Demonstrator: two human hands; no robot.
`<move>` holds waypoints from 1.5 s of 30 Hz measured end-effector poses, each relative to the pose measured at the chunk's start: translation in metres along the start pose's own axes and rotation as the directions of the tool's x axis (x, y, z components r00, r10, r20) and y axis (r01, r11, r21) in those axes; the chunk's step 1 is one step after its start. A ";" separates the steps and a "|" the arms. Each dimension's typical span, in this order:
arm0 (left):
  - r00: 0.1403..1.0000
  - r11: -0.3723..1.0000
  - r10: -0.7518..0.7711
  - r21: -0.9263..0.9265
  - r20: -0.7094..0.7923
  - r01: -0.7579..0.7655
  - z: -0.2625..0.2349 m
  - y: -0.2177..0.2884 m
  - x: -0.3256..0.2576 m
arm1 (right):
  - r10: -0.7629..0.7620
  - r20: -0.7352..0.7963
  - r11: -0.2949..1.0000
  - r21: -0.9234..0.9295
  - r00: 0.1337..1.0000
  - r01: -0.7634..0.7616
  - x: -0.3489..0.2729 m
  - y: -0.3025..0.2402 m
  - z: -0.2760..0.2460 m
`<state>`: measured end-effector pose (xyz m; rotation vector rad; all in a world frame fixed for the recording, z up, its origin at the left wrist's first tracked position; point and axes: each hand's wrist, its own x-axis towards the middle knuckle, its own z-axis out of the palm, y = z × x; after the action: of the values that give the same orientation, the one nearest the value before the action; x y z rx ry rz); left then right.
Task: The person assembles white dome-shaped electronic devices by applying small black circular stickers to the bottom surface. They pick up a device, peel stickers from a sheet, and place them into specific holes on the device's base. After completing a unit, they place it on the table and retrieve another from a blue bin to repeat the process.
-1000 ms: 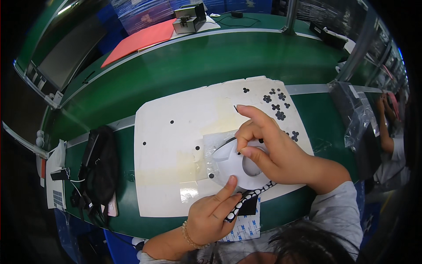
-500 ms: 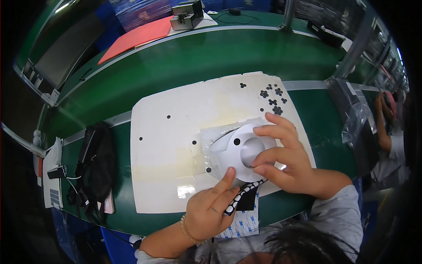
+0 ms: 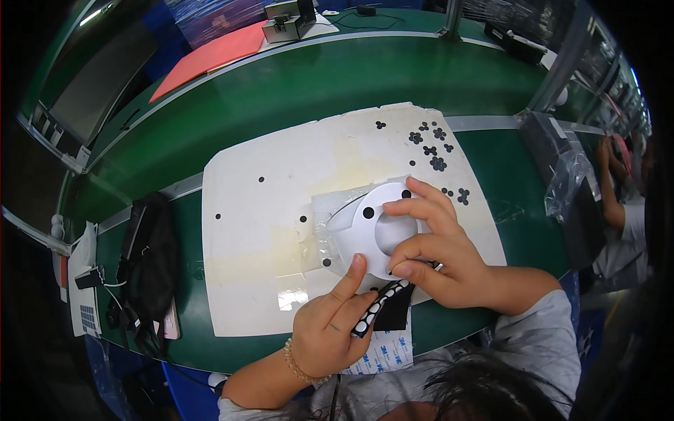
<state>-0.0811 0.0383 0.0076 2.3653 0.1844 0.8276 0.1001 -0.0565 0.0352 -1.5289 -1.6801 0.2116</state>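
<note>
A white, curved plastic part (image 3: 345, 241) with a large round opening lies on a sheet of bubble wrap (image 3: 325, 205). Two black round pads (image 3: 368, 212) show on its face. My left hand (image 3: 330, 324) has its index finger stretched against the part's near edge. Its other fingers are closed round a black strip with white round spots (image 3: 380, 309). Over the part's right side, my right hand (image 3: 449, 259) rests two fingers on the far rim. Its thumb and index finger are pinched at the near rim, where a small dark spot shows; what they pinch is mostly hidden.
Beneath lies a white board (image 3: 246, 274) with single black dots and dark flower-shaped clusters (image 3: 438, 163). A printed backing sheet (image 3: 387, 351) lies at its near edge. A black bag (image 3: 151, 252) is on the left, a dark box (image 3: 562, 182) with clear plastic on the right.
My right thumb and index finger have moved left to the part's near rim. A second black pad on the part and more clusters on the board now show. The view has shifted slightly.
</note>
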 end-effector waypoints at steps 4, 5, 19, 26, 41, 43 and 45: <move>0.998 0.999 -0.051 -0.016 0.024 0.051 -0.001 0.003 0.000 | -0.087 -0.069 0.990 -0.115 0.994 0.078 -0.003 0.001 0.003; 0.999 0.999 -0.050 -0.019 0.021 0.050 -0.001 0.003 0.000 | -0.156 -0.086 0.966 -0.221 0.984 0.134 -0.006 0.003 0.004; 0.994 0.999 0.032 -0.007 -0.105 -0.033 0.006 -0.004 0.001 | -0.530 -0.144 0.782 -0.465 0.836 0.416 -0.026 0.011 0.009; 0.991 0.999 0.043 0.000 -0.126 -0.043 0.008 -0.005 0.002 | -0.045 -0.176 0.996 -0.081 0.983 0.032 -0.023 0.014 -0.013; 0.998 0.999 -0.036 0.002 -0.053 0.036 0.003 0.003 0.001 | -0.014 -0.105 0.992 -0.129 0.994 0.000 -0.024 0.020 -0.015; 0.998 0.999 -0.042 -0.006 -0.050 0.042 0.004 0.003 0.001 | -0.115 -0.117 0.960 -0.268 0.987 0.080 -0.028 0.022 -0.016; 0.997 0.999 -0.049 -0.005 -0.054 0.049 0.005 0.003 0.001 | -0.273 -0.106 0.860 -0.473 0.956 0.193 -0.035 0.026 -0.019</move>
<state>-0.0771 0.0331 0.0070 2.3276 0.2619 0.8682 0.1289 -0.0886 0.0159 -1.5975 -1.8393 -0.4696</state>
